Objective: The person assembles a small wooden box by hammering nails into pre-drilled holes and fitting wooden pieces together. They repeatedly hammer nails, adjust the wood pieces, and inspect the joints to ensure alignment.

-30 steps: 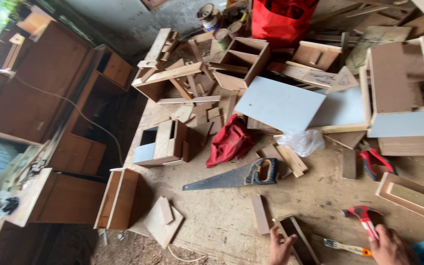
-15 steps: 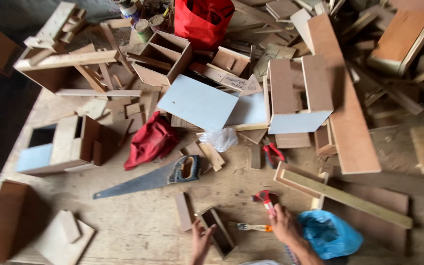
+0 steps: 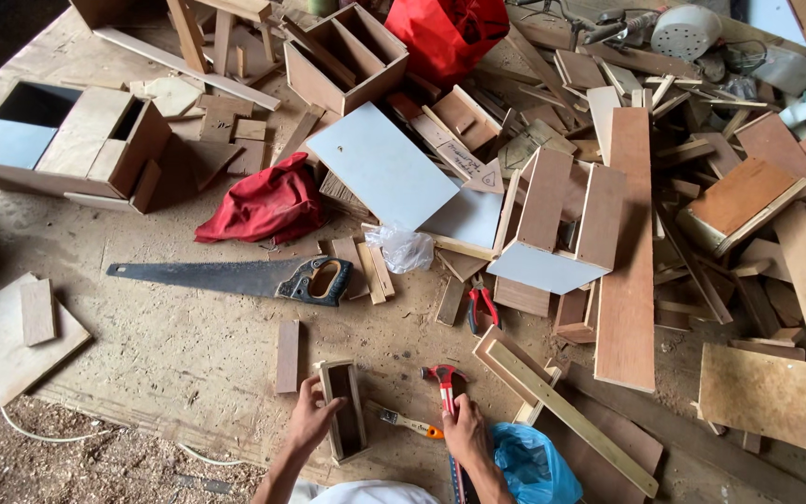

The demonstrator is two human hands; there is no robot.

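Holding the small wooden box (image 3: 345, 409) steady, my left hand (image 3: 312, 416) fingers curl on its side; my right hand (image 3: 466, 431) grips the red hammer (image 3: 445, 392).

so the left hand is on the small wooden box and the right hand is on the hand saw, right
Not quite. In the head view the left hand is on the small wooden box, but the right hand rests on the red-headed hammer. The hand saw lies untouched farther up the floor.

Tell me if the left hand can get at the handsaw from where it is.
Probably yes. The left hand rests on the small wooden box, and the handsaw lies beyond it on bare floor; only a short wood strip lies between, easily passed over.
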